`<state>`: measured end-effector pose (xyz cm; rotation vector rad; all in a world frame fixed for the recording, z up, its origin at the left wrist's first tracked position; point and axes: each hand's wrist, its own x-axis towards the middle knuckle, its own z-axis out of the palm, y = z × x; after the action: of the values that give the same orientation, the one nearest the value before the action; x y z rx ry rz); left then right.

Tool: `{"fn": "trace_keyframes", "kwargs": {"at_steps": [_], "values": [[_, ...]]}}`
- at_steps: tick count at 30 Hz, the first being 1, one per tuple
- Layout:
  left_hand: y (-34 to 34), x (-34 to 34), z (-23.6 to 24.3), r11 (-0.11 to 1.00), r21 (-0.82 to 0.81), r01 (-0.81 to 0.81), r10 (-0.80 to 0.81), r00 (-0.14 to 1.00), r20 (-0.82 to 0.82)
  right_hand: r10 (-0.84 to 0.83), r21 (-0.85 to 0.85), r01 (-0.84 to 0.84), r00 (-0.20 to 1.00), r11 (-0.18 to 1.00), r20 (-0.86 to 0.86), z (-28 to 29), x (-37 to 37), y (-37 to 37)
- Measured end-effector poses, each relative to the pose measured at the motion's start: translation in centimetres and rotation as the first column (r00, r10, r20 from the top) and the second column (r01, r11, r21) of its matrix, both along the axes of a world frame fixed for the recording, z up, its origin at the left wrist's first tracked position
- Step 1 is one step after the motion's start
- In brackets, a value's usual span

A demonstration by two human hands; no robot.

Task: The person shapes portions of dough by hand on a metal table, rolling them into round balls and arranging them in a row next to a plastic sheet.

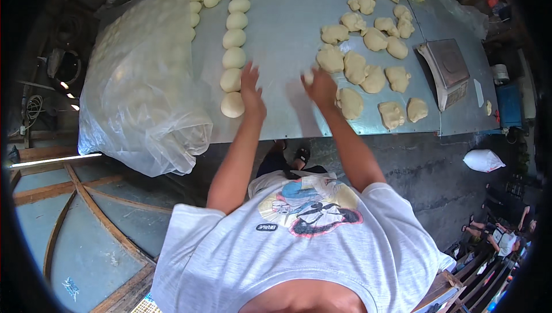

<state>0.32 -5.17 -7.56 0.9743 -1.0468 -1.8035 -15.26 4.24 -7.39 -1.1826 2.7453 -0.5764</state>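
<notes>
My left hand (252,93) is open over the metal tabletop, fingers apart, just right of the nearest smooth dough balls. It touches or nearly touches the dough ball (232,105) at the near end of a long row. My right hand (322,89) is curled, with a small pale piece of dough (309,77) showing between its thumb and fingers. Right by its fingertips lies a rough dough lump (330,59), and another dough lump (350,104) sits beside the wrist. More irregular lumps are scattered to the right.
Clear plastic sheeting (144,89) covers the table's left side, partly hiding more dough balls. At the right stands a weighing scale (445,71). The metal table's front edge (299,137) runs before me. A white sack (483,160) lies on the floor, and people (503,241) are at the far lower right.
</notes>
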Motion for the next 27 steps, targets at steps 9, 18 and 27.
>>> {"fn": "trace_keyframes", "kwargs": {"at_steps": [9, 18, 27], "values": [[6.2, 0.2, 1.8, 0.852, -0.514, 0.099, -0.102, 0.995, 0.023, 0.551, -0.564, -0.071, -0.143, 0.823, 0.822, 2.5, 2.6, -1.4], [-6.2, -2.7, 15.3, 0.718, -0.482, 0.502, -0.190, 0.808, 0.558, 0.587, -0.836, -0.223, 0.797, 0.502, 0.140, 15.7, 0.7, -5.6], [-6.7, -0.9, 7.5, 0.716, 0.066, 0.695, -0.630, 0.684, -0.367, 0.907, -0.781, -0.500, 0.373, 0.373, 0.195, 12.4, 1.7, -13.1]]}}
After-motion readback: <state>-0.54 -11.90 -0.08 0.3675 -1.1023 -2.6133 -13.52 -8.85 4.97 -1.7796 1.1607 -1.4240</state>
